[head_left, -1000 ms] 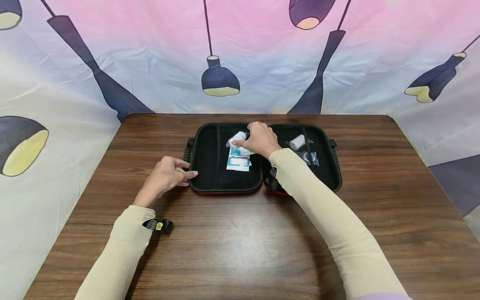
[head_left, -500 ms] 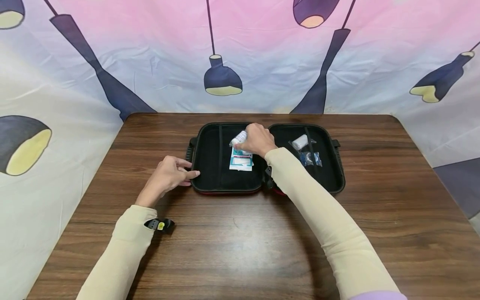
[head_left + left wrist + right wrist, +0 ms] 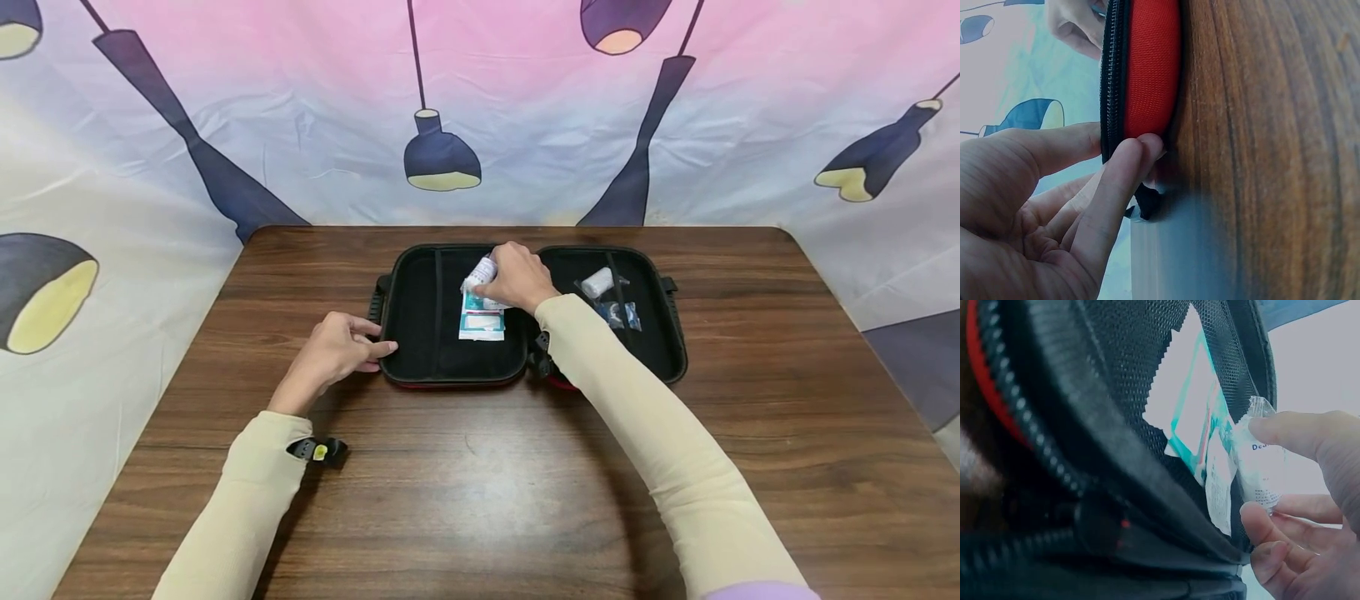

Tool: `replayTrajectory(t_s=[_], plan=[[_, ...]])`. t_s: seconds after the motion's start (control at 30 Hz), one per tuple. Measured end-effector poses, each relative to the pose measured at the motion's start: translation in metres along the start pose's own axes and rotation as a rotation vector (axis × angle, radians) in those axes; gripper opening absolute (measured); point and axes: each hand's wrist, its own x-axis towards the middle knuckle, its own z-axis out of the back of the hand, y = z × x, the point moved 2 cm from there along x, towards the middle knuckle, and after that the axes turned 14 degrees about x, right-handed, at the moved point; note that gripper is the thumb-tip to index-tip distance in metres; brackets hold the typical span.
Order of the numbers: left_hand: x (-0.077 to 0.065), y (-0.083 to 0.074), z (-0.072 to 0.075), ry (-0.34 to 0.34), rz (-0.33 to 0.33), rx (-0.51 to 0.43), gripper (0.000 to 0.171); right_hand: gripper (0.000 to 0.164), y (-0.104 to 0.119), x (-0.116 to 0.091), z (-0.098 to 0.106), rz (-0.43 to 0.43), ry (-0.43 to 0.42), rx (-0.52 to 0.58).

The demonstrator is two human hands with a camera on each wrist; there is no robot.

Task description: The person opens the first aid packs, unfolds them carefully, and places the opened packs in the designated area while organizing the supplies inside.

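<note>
right fingers [image 3: 1260,528] pinching a wrapped white roll [image 3: 1259,472], seemingly gauze, left fingers [image 3: 1116,184] gripping the black case [image 3: 411,333] by its rim

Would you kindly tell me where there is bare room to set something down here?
The table looks bare between the two sleeves and right of the case. Inside its left half, the strip left of the strap is free. It is crowded right of that strap, where the right hand holds a wrapped white item by the teal packets.
</note>
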Motion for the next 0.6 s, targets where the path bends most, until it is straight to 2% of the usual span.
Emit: replayTrajectory(t_s=[0.37, 0.6], plan=[[0.001, -0.001, -0.001, 0.004, 0.006, 0.008, 0.060, 0.051, 0.001, -0.018, 0.027, 0.032, 0.026, 0.051], [0.001, 0.000, -0.001, -0.004, 0.004, -0.021, 0.060, 0.055, -0.012, -0.035, 0.045, 0.059, 0.044, 0.035]])
